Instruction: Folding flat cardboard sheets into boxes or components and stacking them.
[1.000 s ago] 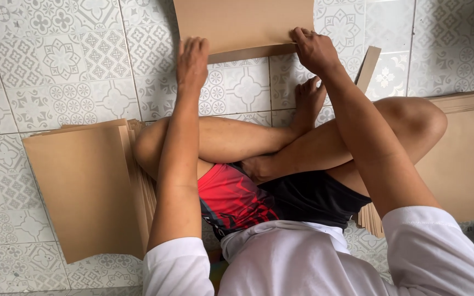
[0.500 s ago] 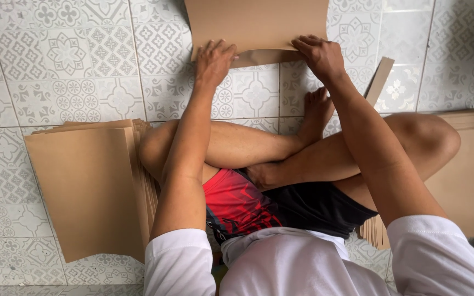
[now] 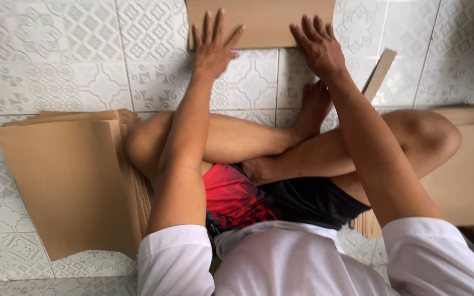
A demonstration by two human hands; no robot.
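Observation:
A flat brown cardboard sheet (image 3: 264, 19) lies on the patterned floor tiles in front of my crossed legs, cut off by the top edge of the view. My left hand (image 3: 213, 44) rests flat on its near left edge with fingers spread. My right hand (image 3: 319, 46) presses flat on its near right edge, fingers slightly apart. Neither hand grips anything.
A stack of brown cardboard sheets (image 3: 69, 181) lies on the floor at my left knee. Another cardboard pile (image 3: 467, 175) sits under my right knee. A narrow cardboard strip (image 3: 379, 74) leans by my right foot. White patterned floor tiles (image 3: 56, 66) surround me.
Both hands went from curled over the sheet's near edge to lying flat on it with fingers spread. The sheet's raised near fold now lies flat.

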